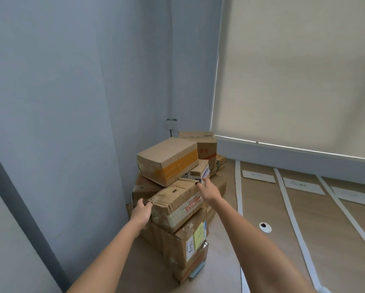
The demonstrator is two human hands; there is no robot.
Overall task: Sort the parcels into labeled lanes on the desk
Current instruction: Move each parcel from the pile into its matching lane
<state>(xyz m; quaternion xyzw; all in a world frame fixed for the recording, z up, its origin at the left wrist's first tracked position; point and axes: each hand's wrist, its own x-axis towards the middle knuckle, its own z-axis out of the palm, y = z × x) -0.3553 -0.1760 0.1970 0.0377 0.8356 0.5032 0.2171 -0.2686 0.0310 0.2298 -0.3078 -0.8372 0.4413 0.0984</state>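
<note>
A pile of cardboard parcels fills the desk's left corner against the wall. A worn, crumpled parcel (177,203) with red-printed tape lies on the front of the pile. My left hand (141,214) touches its left end, fingers spread. My right hand (209,190) rests on its far right top corner, fingers apart. Neither hand has closed around it. Above sits a box with an orange tape band (166,160). Below stands a box with a yellow sticky note (187,244).
White tape strips (291,216) divide the brown desk (261,199) into lanes on the right. White paper labels (258,176) lie at the far end of each lane. A round cable hole (265,226) sits in the desk. A closed roller blind (304,70) hangs behind.
</note>
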